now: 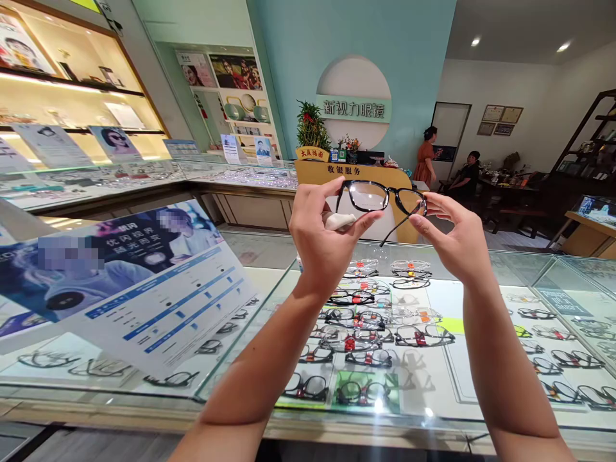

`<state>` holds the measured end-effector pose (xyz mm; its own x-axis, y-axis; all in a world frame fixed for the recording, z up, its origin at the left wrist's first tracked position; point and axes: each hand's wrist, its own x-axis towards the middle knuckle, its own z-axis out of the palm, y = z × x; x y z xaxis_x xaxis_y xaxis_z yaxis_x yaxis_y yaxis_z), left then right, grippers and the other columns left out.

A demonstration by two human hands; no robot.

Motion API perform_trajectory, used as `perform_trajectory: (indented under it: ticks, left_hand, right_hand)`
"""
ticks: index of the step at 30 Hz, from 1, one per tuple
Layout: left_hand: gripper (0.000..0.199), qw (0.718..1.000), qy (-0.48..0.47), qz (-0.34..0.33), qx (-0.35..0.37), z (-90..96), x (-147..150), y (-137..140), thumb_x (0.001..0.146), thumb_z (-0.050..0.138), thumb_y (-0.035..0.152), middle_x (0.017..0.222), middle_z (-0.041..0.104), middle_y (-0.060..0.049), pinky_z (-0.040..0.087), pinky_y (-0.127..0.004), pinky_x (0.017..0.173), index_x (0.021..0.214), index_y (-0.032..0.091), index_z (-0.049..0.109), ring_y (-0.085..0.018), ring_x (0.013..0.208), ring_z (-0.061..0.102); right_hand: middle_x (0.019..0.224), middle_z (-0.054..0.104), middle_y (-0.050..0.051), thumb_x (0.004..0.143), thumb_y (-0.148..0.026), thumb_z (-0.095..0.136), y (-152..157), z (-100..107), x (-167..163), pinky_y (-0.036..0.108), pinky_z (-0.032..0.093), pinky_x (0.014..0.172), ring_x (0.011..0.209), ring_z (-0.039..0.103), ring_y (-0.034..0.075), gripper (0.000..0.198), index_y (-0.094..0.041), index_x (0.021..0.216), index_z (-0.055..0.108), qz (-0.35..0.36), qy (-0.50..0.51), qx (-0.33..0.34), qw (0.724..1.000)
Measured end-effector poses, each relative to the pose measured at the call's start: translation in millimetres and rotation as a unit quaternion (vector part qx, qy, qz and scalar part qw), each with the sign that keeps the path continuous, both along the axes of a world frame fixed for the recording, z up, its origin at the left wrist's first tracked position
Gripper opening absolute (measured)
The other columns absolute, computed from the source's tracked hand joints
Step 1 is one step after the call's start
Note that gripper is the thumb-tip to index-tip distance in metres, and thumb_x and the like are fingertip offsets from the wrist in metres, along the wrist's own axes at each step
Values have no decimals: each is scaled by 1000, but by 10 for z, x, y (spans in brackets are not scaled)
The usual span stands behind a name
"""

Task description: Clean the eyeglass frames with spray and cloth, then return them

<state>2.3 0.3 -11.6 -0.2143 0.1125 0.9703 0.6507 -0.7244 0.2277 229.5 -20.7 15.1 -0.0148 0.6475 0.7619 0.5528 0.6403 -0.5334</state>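
"Holding anything, those two hands near the middle of the frame?"

"Yes, both grip one pair of black-rimmed glasses [385,196], raised just above centre. The left hand [315,228] has its thumb and forefinger drawn in at one end, with a bunched white cloth [338,221] tucked against the palm."

"And the other?"

"The right hand [450,231] pinches the opposite end, thumb below and fingers above, leaving only a small gap. One temple arm [394,232] slants down beneath the lenses."

"What lies under them?"

"A glass-topped surface [414,410], lower centre, with rows of spectacle frames [423,335] showing through it. A printed sheet [161,282] leans at the left."

"Anyone else around?"

"Two people at right of centre, farther back: a standing person [425,162] in orange-red and a seated person [466,178] in dark clothes. A leafy plant [312,125] stands at upper centre."
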Motion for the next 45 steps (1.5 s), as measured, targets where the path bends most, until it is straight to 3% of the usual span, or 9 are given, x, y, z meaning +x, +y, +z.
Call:
perform_trajectory:
  ticks: [7,12,16,20,26,30,39,45]
  left_hand:
    - [63,999,20,24,19,-8,8,34,83,85,66,107,71,-8,59,-37,76,129,25,72,-21,91,67]
    - [65,1000,7,6,23,5,38,13,82,85,68,105,73,-7,58,-36,75,127,23,74,-21,88,66]
    - [66,999,-11,-40,-28,-19,-8,89,83,83,70,114,76,-9,58,-34,75,130,25,75,-19,87,68]
    - [68,991,-14,-107,-83,-43,-83,212,84,81,72,118,79,-11,54,-30,62,133,26,75,-17,80,67]
    - [72,965,-97,-207,-126,23,-75,202,69,91,74,108,83,-11,53,-26,58,119,23,83,-16,75,67]
    - [72,960,-114,-219,-130,53,-63,169,63,96,73,106,83,-11,52,-26,57,114,23,84,-17,75,67]
    - [69,967,-112,-195,-117,59,-55,147,64,95,74,101,81,-8,52,-27,60,110,24,83,-15,72,62]
    - [65,986,-88,-122,-76,42,-62,113,72,91,72,100,77,-6,55,-28,67,113,23,77,-15,77,64]
  right_hand:
    - [124,83,14,83,-78,78,22,-1,25,59,61,108,114,79,33,73,-21,130,78,-3,6,0,1000]
    - [125,83,14,82,-79,79,40,-6,42,59,60,108,114,78,33,73,-23,129,77,-5,11,9,1000]
    - [128,80,12,85,-75,78,-1,-5,-12,54,61,106,116,76,32,66,-26,130,75,-37,12,85,996]
    - [122,78,10,91,-68,76,-61,-7,-91,51,61,103,113,74,31,55,-29,130,72,-82,0,168,982]
    - [112,75,7,93,-61,78,-23,-37,-96,50,61,95,104,73,28,49,-28,128,70,-81,-17,243,966]
    - [111,74,6,93,-57,79,-20,-42,-94,49,59,95,103,72,27,46,-28,128,70,-77,-13,245,966]
    - [111,74,6,92,-61,79,-49,-34,-104,47,60,92,103,71,26,48,-29,126,70,-65,4,225,972]
    - [114,78,7,90,-68,77,-18,-22,-54,47,62,93,104,75,26,54,-28,126,73,-42,8,171,984]
